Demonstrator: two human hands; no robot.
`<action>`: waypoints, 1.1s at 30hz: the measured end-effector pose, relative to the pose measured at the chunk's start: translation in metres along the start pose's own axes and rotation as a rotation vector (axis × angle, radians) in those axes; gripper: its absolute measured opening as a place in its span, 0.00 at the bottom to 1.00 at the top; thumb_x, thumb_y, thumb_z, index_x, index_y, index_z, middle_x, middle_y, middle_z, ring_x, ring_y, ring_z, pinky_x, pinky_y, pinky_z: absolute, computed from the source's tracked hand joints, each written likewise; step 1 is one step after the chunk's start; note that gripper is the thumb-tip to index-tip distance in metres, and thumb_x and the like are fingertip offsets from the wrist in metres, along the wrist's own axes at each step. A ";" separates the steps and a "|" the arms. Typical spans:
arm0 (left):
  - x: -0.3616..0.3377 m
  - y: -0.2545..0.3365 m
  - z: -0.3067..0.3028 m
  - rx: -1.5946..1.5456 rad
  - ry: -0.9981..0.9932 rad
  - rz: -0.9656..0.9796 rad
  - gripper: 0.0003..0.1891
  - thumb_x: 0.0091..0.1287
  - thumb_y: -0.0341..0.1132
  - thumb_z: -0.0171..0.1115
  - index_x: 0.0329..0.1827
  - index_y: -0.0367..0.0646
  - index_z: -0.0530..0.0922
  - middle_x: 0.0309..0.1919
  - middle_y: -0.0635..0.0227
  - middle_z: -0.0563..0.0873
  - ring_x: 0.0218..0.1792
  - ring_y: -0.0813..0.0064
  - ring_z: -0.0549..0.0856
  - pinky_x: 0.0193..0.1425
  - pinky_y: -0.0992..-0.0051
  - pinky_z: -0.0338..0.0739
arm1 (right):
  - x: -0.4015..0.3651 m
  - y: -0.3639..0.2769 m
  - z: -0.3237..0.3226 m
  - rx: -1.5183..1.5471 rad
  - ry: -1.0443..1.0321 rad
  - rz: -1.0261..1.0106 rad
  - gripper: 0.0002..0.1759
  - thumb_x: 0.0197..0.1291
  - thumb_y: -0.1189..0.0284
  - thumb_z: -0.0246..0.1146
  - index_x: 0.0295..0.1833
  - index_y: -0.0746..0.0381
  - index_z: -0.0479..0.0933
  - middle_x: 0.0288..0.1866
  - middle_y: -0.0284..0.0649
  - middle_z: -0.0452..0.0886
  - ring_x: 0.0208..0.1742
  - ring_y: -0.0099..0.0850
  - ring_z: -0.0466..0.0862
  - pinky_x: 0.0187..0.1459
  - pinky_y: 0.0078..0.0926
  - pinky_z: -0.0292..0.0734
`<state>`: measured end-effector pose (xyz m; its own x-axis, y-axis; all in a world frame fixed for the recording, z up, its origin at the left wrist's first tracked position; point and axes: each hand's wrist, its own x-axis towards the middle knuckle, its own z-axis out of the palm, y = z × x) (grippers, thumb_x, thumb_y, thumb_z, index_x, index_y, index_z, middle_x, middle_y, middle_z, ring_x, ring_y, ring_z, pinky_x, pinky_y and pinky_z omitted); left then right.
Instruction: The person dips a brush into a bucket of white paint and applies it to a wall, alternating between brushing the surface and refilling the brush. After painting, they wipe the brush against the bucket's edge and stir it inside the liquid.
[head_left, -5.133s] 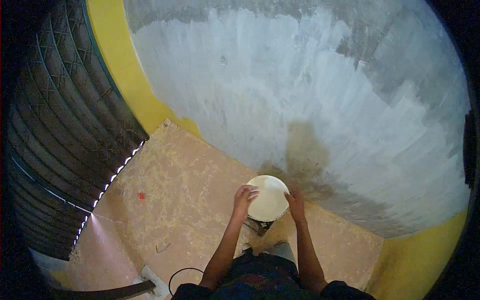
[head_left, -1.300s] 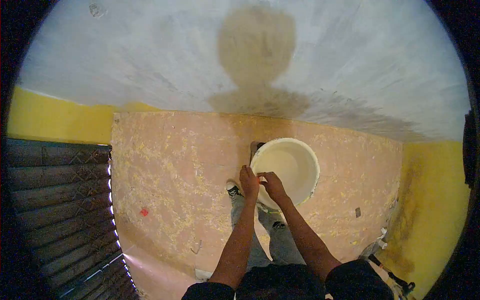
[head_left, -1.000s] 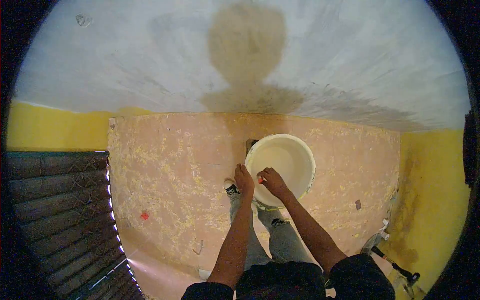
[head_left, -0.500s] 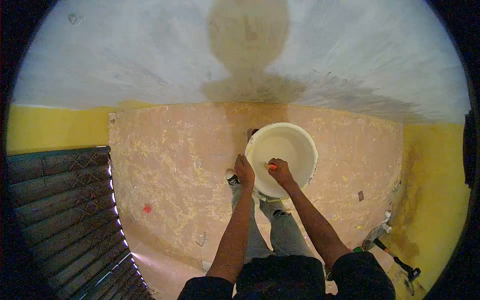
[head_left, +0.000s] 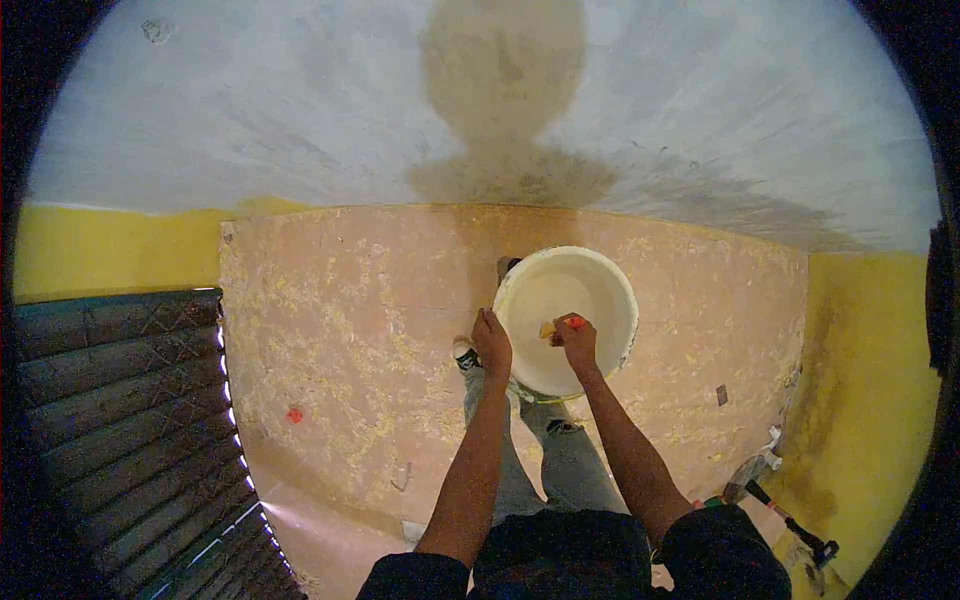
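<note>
Left hand [head_left: 492, 343] clamps the near rim of the bucket [head_left: 600, 283], which opens just beyond both fists. Right hand [head_left: 578, 342] is closed around a small orange-handled tool [head_left: 558, 325], its tip poking left of the fist, inside the bucket.

A grey plastered wall [head_left: 300, 120] rises beyond the left hand [head_left: 492, 343], a dark ribbed shutter [head_left: 110, 420] well to its left, speckled floor [head_left: 340, 320] beneath.
</note>
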<state>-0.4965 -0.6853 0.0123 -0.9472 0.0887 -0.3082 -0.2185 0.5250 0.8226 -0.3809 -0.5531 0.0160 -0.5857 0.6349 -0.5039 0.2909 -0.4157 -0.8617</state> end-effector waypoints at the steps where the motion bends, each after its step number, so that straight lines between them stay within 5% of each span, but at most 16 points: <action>1: 0.000 0.000 0.001 -0.002 0.000 -0.002 0.20 0.81 0.41 0.45 0.48 0.30 0.79 0.43 0.38 0.84 0.46 0.37 0.82 0.50 0.50 0.74 | 0.001 0.003 -0.003 0.008 0.033 0.028 0.08 0.66 0.70 0.67 0.37 0.65 0.82 0.26 0.37 0.83 0.25 0.26 0.85 0.28 0.26 0.85; 6: 0.004 -0.011 0.005 0.052 0.043 0.040 0.20 0.81 0.40 0.46 0.45 0.29 0.78 0.38 0.38 0.84 0.42 0.37 0.82 0.46 0.51 0.75 | 0.010 0.027 -0.023 0.075 0.053 0.124 0.12 0.68 0.68 0.66 0.35 0.66 0.81 0.26 0.40 0.83 0.21 0.28 0.83 0.24 0.27 0.83; 8: 0.002 0.001 0.000 0.064 0.022 0.024 0.20 0.81 0.40 0.46 0.46 0.29 0.79 0.38 0.39 0.84 0.42 0.38 0.82 0.46 0.51 0.75 | 0.017 0.045 -0.031 0.051 -0.021 0.099 0.18 0.69 0.60 0.64 0.36 0.65 0.81 0.24 0.39 0.82 0.19 0.26 0.80 0.22 0.25 0.79; 10: 0.002 -0.005 0.002 0.074 0.000 0.009 0.19 0.80 0.40 0.46 0.47 0.29 0.79 0.38 0.40 0.85 0.42 0.38 0.83 0.46 0.51 0.75 | 0.018 0.031 -0.032 0.017 -0.093 0.141 0.14 0.66 0.64 0.65 0.34 0.63 0.81 0.24 0.38 0.81 0.19 0.25 0.79 0.21 0.24 0.76; 12: 0.005 -0.014 0.008 -0.002 0.074 0.103 0.20 0.82 0.41 0.43 0.42 0.32 0.77 0.34 0.45 0.83 0.34 0.53 0.78 0.44 0.59 0.74 | 0.024 0.018 -0.030 -0.017 -0.165 0.181 0.10 0.63 0.67 0.66 0.32 0.61 0.81 0.23 0.36 0.81 0.18 0.24 0.78 0.21 0.22 0.74; 21: 0.003 -0.003 0.003 0.031 0.052 0.083 0.20 0.81 0.40 0.45 0.47 0.30 0.79 0.38 0.41 0.85 0.42 0.39 0.83 0.46 0.52 0.76 | 0.044 -0.060 0.008 -0.601 -0.730 0.105 0.10 0.58 0.65 0.70 0.36 0.62 0.83 0.27 0.34 0.83 0.28 0.25 0.81 0.32 0.29 0.78; 23: 0.002 -0.006 0.003 0.084 0.045 0.098 0.21 0.82 0.41 0.43 0.46 0.29 0.78 0.39 0.40 0.85 0.42 0.39 0.83 0.48 0.52 0.76 | 0.045 -0.061 0.014 -0.796 -0.942 -0.323 0.10 0.56 0.67 0.71 0.37 0.63 0.83 0.27 0.35 0.83 0.30 0.25 0.83 0.33 0.32 0.79; 27: 0.007 -0.032 0.013 0.103 0.077 0.150 0.22 0.83 0.41 0.41 0.45 0.29 0.77 0.40 0.38 0.84 0.42 0.40 0.82 0.49 0.53 0.75 | 0.033 -0.068 0.010 -0.794 -0.783 -0.547 0.08 0.58 0.70 0.72 0.40 0.61 0.83 0.26 0.37 0.84 0.27 0.25 0.83 0.30 0.32 0.78; 29: 0.001 -0.009 0.004 0.078 0.090 0.172 0.21 0.82 0.40 0.43 0.43 0.30 0.78 0.38 0.40 0.83 0.41 0.39 0.81 0.46 0.52 0.74 | 0.013 -0.076 0.006 -0.509 -0.489 -0.111 0.07 0.62 0.71 0.72 0.39 0.62 0.82 0.25 0.39 0.83 0.23 0.25 0.82 0.25 0.28 0.76; 33: 0.004 -0.016 0.007 0.031 0.075 0.149 0.19 0.81 0.39 0.46 0.43 0.31 0.78 0.35 0.42 0.83 0.39 0.40 0.82 0.43 0.53 0.73 | -0.012 -0.069 0.001 -0.281 -0.202 -0.050 0.09 0.65 0.69 0.71 0.37 0.64 0.81 0.25 0.39 0.83 0.22 0.24 0.82 0.23 0.24 0.77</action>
<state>-0.4954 -0.6877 -0.0052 -0.9836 0.1048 -0.1468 -0.0683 0.5368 0.8409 -0.3952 -0.5328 0.0817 -0.7342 0.4962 -0.4634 0.4386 -0.1744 -0.8816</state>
